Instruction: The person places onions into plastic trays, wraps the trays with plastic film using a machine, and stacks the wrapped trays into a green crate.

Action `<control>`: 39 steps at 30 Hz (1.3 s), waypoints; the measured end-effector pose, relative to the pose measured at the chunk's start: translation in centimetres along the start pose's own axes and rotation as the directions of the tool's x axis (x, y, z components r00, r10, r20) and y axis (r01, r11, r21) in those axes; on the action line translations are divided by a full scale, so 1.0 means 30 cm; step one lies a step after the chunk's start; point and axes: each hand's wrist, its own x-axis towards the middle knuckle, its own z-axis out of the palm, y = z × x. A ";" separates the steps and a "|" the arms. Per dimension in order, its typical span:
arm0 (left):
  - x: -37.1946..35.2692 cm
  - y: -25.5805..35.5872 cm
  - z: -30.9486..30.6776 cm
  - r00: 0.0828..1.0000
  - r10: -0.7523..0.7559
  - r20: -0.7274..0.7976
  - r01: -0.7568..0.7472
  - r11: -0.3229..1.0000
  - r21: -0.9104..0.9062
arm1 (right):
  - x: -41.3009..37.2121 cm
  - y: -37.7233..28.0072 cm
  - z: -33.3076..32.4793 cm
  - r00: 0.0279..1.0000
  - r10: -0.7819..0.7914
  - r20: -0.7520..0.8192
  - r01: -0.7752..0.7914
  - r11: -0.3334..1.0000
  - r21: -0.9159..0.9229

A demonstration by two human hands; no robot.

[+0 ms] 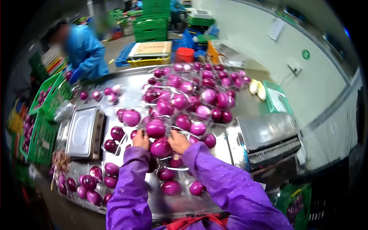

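Observation:
My left hand [141, 139] and my right hand [178, 142] are on either side of a clear plastic tray with large red onions [160, 147] between them. Fingers of both hands are curled at the tray's edges, partly hidden by the onions. Beyond them, many red onions [165, 107] lie in clear trays, some stacked on others. Loose onions [171, 188] sit on the metal table near my forearms. A tray with two onions [110, 145] lies left of my left hand.
A scale [81, 132] stands left on the metal table [130, 80]; a wrapping machine [268, 132] is at right. Green crates [42, 136] of onions border the left edge. A co-worker in blue [86, 51] stands back left. A green basket [276, 99] is at right.

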 end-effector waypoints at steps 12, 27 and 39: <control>-0.015 0.610 0.005 0.863 0.433 0.260 -0.407 0.901 -0.148 | -0.387 -0.027 -0.400 0.949 0.196 -0.246 -0.018 0.814 0.581; -0.109 1.620 1.108 0.348 0.516 0.782 -0.614 0.757 -0.226 | -0.792 0.572 -1.128 0.789 0.544 -0.285 0.045 0.412 0.910; -0.236 1.578 1.043 0.269 0.460 0.846 -0.169 0.888 -0.428 | -1.077 0.942 -1.670 0.930 0.146 -0.338 -0.056 0.964 0.261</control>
